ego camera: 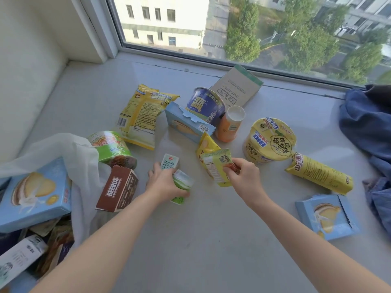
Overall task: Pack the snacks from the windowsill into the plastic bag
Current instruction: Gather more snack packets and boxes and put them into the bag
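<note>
Left hand (164,182): fingers curled round a green-and-white milk carton (182,186) in the middle of the windowsill (211,229); a second small carton (170,162) sits just beyond the fingers
Right hand (243,174): thumb and fingers pinch the edge of a yellow-green sachet (215,168), with a yellow packet (206,144) right behind it
Plastic bag (69,153): thin, white, crumpled open at the left end of the sill; a blue pie box (36,193) sits in it, and a brown box (118,191) and green cup (112,149) lie at its mouth
Loose on the sill: big yellow bag (141,115), torn blue box (186,123), purple noodle cup (206,104), orange canister (229,125), yellow noodle bowl (270,140), yellow roll (319,174), blue pouch (325,216)
By the glass: a cardboard envelope (237,87), behind the purple cup
Right end: blue cloth (366,123) in a heap
</note>
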